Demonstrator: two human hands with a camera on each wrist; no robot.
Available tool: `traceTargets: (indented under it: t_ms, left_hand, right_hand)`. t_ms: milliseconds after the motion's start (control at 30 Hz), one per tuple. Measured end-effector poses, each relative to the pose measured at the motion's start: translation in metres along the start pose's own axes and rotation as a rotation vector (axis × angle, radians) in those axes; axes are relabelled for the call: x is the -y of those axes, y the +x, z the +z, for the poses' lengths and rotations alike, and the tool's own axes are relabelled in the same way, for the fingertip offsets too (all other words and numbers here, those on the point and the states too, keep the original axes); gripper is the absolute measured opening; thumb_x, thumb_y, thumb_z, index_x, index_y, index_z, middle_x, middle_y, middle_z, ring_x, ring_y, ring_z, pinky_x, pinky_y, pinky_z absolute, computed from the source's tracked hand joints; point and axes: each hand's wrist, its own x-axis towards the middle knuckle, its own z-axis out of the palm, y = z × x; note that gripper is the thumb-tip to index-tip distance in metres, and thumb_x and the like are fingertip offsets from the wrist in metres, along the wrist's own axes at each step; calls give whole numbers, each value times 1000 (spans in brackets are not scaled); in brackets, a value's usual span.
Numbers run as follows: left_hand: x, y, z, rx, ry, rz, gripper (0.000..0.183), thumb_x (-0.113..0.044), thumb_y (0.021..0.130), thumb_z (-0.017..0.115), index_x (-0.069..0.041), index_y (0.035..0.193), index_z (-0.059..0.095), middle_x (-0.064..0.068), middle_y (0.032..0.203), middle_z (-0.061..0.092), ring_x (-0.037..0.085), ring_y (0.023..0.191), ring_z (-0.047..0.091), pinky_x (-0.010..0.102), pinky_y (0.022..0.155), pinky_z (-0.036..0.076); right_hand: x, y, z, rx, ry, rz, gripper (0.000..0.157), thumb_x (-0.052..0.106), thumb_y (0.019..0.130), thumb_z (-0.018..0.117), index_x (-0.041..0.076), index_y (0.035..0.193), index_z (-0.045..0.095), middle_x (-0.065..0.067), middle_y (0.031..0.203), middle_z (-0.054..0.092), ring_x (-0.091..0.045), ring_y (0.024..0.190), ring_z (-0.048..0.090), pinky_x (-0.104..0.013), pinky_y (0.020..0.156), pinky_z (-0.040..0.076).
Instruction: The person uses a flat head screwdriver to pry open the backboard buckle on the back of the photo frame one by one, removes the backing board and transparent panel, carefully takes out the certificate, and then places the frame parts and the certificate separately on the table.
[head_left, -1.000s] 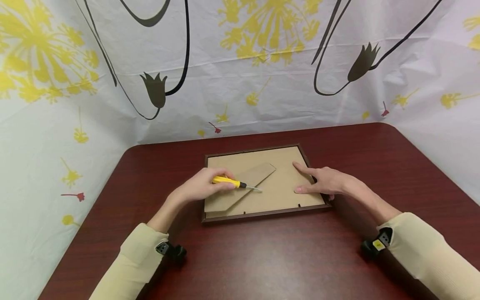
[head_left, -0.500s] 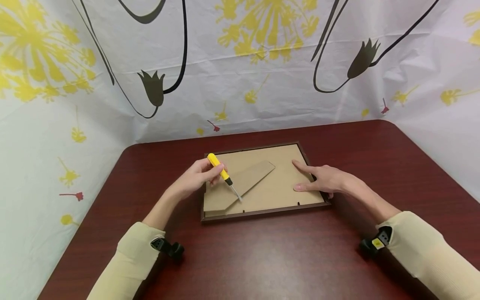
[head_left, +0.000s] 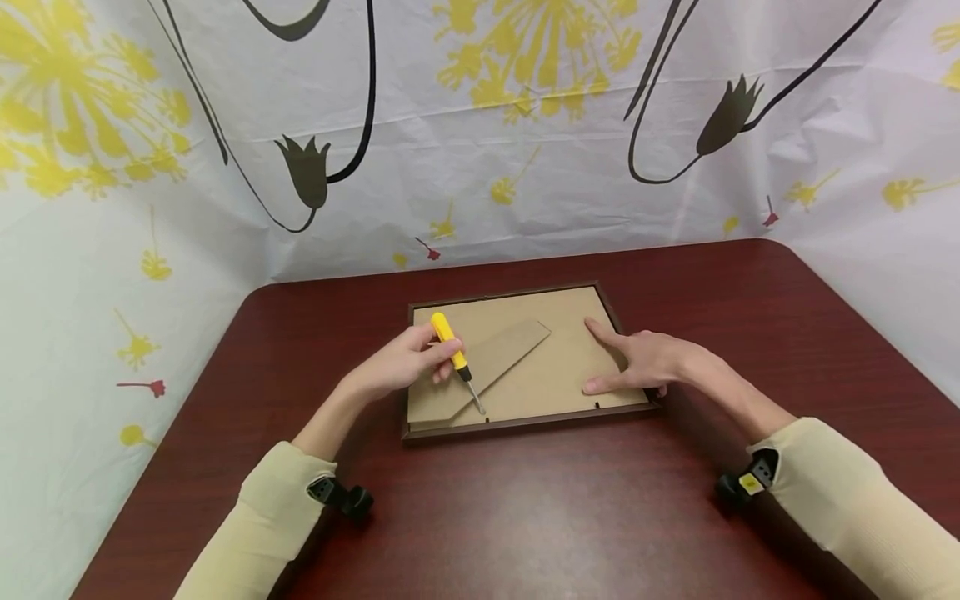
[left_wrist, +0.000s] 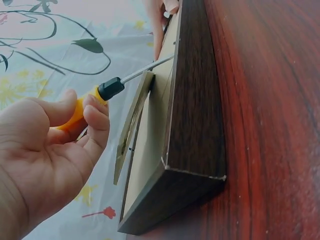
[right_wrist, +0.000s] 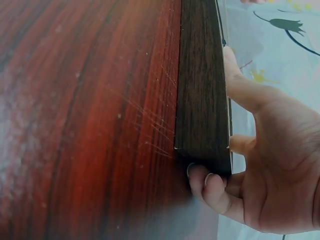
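A picture frame (head_left: 540, 419) with a dark brown wooden edge lies face down, its tan backing board (head_left: 562, 367) showing. A stand leg (head_left: 502, 354) of the same tan board slants across it. My left hand (head_left: 408, 362) grips a screwdriver (head_left: 452, 343) with a yellow handle and black collar. Its metal tip points down at the near edge, beside a small dark tab (head_left: 487, 420). In the left wrist view the screwdriver's shaft (left_wrist: 147, 69) reaches to the inner side of the frame. My right hand (head_left: 645, 360) holds the right end, thumb and a finger on the board, other fingers curled against the outer side.
The frame rests on a dark red wooden table (head_left: 555, 517). A second small tab (head_left: 597, 406) sits farther right along the near edge. White cloth (head_left: 465, 192) with printed flowers hangs behind and at both sides.
My left hand has turned the screwdriver from pointing right to pointing steeply down, and its tip has moved to the near edge by the left tab. The right hand stays in place.
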Motion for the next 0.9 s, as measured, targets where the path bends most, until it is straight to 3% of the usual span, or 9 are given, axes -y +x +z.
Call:
traceTargets:
  t_ms: [200,433,733,900]
  left_hand:
    - [4,4,4,20,-8,-43,19,-15,107,52,3,103,56,8,73,58,18,67,57,27,65,51]
    - [4,5,8,19,26,-59,21,-20,107,53,1,102,54,8,74,57,20,68,57,28,66,51]
    - [-4,8,14,15,60,-4,18,-15,106,55,2,101,54,8,72,56,19,65,57,28,62,51]
    - [-11,1,19,6,143,64,14,-14,104,58,0,102,55,7,72,58,20,65,59,30,61,51]
  right_hand:
    - [1,-1,1,5,42,36,120,77,78,67,25,164,2,-41,144,38,-24,46,59,-34,66,50]
    - [0,-2,1,56,192,87,120,72,77,73,35,162,-4,-48,150,18,-30,45,61,-41,50,56]
    - [0,-3,-1,68,242,89,119,69,80,73,34,162,-6,-46,151,18,-31,46,63,-42,50,56]
    - [2,-3,-2,97,288,133,121,68,78,74,36,162,-7,-45,154,10,-34,47,64,-45,52,56]
